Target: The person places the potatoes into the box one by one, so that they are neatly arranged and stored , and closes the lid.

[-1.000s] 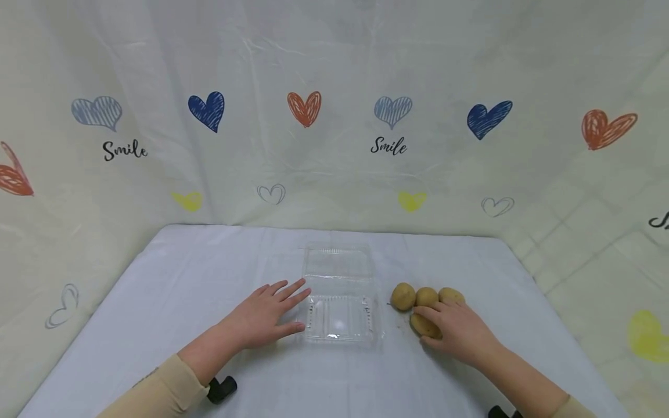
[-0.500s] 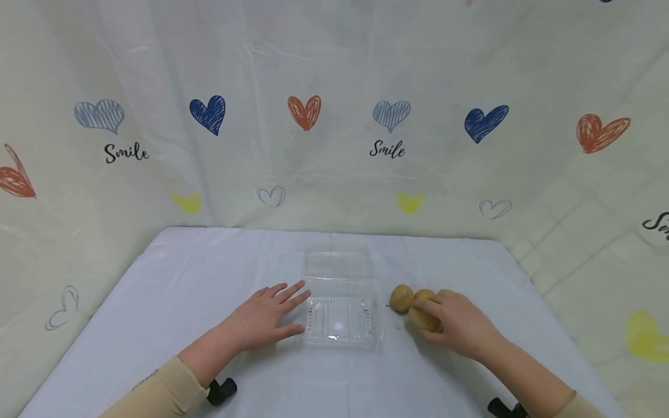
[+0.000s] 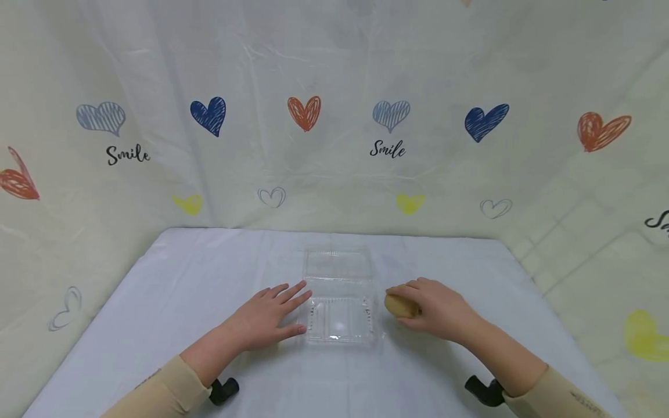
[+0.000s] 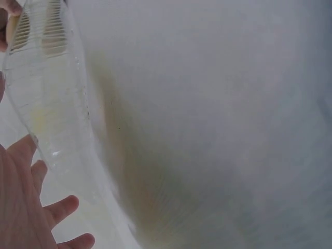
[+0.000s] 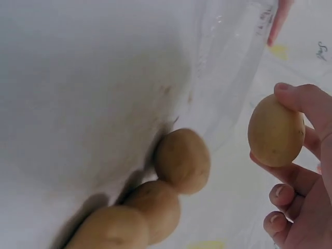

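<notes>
In the head view my right hand [image 3: 441, 307] holds a potato [image 3: 401, 305] just right of the clear plastic container [image 3: 340, 339]. The right wrist view shows this potato [image 5: 276, 130] pinched between thumb and fingers, raised off the table. Three more potatoes, the nearest to the container being a round potato [image 5: 182, 161], lie in a row below it; in the head view my hand hides them. My left hand [image 3: 263, 318] has its fingers spread, the tips touching the container's left edge. The container lies with its lid [image 3: 337, 264] folded back, away from me.
A white cloth [image 3: 209, 261] covers the table. Behind it hangs a pale curtain [image 3: 334, 168] printed with hearts and "Smile". Black wrist mounts show under both sleeves. Small dirt specks [image 5: 166, 89] mark the cloth near the potatoes.
My right hand has taken hold of the front potato, lifted it and carried it left toward the container. My left hand stays at the container's edge.
</notes>
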`<action>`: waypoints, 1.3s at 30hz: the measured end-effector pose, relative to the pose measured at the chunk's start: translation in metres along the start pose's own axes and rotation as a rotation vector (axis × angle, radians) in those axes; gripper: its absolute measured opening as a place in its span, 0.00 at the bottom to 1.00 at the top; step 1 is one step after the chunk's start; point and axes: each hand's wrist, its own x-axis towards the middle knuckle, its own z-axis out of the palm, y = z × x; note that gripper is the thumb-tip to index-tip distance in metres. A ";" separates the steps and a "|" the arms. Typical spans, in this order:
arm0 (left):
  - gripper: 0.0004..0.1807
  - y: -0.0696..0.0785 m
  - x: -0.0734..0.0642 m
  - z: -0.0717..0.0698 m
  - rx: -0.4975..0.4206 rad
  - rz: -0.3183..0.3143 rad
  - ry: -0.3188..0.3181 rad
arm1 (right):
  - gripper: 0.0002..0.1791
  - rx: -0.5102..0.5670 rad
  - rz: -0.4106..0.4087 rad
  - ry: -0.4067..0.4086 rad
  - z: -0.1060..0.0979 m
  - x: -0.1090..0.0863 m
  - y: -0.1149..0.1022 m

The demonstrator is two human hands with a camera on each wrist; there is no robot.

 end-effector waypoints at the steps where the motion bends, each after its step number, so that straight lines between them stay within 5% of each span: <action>1: 0.43 0.001 0.000 -0.001 0.003 0.000 -0.001 | 0.25 0.019 -0.003 -0.018 -0.001 0.004 -0.003; 13: 0.44 0.002 0.000 -0.002 0.021 -0.022 -0.023 | 0.25 0.104 -0.150 -0.161 0.016 0.054 -0.029; 26: 0.43 0.005 0.002 -0.003 0.000 -0.012 -0.021 | 0.27 0.064 -0.161 -0.345 0.045 0.082 -0.041; 39: 0.43 0.005 0.003 0.001 -0.015 -0.011 -0.021 | 0.30 0.030 -0.108 -0.366 0.051 0.084 -0.042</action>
